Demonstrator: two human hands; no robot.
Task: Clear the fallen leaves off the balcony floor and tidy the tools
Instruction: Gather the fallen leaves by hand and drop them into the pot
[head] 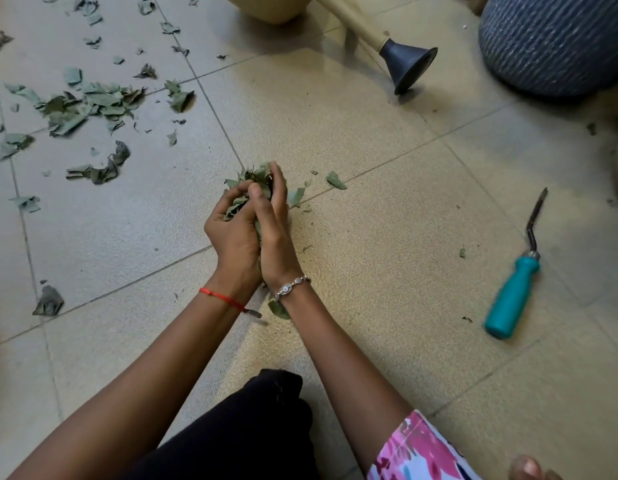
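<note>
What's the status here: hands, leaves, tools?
Left hand and right hand cupped together, holding bunch of leaves. Scattered leaves on tiles, far left. Teal-handled garden tool lies untouched, right. Nothing in the way.

Both hands, left hand (233,233) and right hand (274,230), cup a bunch of dry leaves (253,188) above the tiled floor (369,237). More scattered leaves (89,105) lie far left. A teal-handled weeding tool (517,285) lies right, near a watering can rose (408,65).
</note>
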